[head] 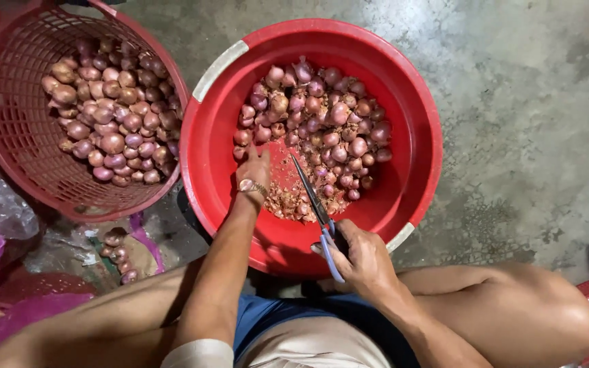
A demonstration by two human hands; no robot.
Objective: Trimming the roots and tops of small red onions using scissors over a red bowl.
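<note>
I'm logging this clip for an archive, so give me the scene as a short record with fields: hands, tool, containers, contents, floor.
left hand: left hand reaches into the shallots, a watch on its wrist
right hand: right hand grips the scissors
tool: scissors with blue handles, blades shut, pointing into the basin
containers: round red basin; red slotted basket to its left
contents: shallots piled in the basin, with loose skins and trimmings; more shallots in the basket
floor: bare grey concrete floor
</note>
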